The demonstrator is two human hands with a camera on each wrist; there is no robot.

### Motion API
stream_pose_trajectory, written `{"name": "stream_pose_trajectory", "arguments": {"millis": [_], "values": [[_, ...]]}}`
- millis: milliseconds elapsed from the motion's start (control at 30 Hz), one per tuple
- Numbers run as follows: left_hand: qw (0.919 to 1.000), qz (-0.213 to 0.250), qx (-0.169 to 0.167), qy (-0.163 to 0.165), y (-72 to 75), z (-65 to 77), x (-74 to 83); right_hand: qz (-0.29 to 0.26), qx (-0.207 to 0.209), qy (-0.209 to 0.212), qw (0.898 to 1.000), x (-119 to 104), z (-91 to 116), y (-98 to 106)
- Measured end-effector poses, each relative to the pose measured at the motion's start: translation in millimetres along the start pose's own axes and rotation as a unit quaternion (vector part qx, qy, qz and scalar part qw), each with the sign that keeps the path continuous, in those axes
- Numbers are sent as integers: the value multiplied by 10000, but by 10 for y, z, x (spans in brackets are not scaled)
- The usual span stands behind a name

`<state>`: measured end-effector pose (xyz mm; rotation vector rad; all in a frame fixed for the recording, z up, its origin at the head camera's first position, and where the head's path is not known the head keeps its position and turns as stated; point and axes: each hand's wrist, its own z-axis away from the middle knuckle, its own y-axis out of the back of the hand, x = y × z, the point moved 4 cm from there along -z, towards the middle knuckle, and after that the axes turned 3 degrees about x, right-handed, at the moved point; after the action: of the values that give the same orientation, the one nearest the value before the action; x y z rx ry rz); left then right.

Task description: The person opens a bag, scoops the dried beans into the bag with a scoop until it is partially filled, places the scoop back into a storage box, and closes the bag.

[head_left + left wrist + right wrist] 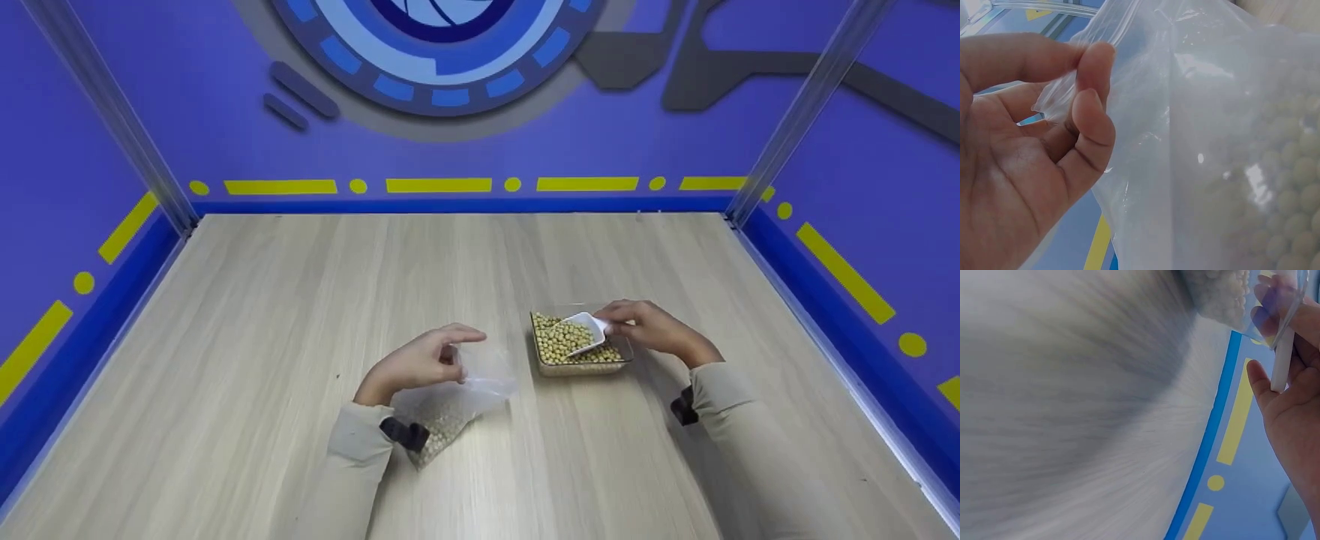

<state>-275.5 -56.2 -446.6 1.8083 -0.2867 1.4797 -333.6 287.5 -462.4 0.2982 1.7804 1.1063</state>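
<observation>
My left hand (424,360) pinches the top edge of a clear zip bag (1145,129), whose lower part holds pale round beans (1297,197). In the head view the bag slants down toward the left forearm. To its right, a clear rectangular container (581,369) is filled with yellowish soybeans (555,341). My right hand (649,326) grips the handle of a white scoop (592,326), with its bowl tipped down among the soybeans and beans lying in it. In the right wrist view the white handle (1282,363) lies between thumb and fingers, partly behind the container's wall.
Both things are on a light wood-grain table (300,300). Blue-purple panels (450,157) with yellow markings stand along its back and sides. Each wrist wears a small black camera, such as the left wrist's black camera (405,433).
</observation>
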Motion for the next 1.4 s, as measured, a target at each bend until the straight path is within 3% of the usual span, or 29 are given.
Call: {"name": "stream_pose_trajectory", "arguments": {"millis": [300, 667, 900, 1400], "values": [[10000, -20, 21, 26, 7, 8, -5, -59, -58, -145, 9999, -203, 21, 7], [10000, 47, -9, -29, 9, 9, 8, -177, -4, -79, 9998, -4, 10, 13], [9999, -125, 58, -9, 20, 3, -22, -478, -127, -222, 9985, -13, 13, 44], [10000, -81, 22, -18, 21, -6, -35, -592, -63, -95, 9982, -34, 43, 93]]}}
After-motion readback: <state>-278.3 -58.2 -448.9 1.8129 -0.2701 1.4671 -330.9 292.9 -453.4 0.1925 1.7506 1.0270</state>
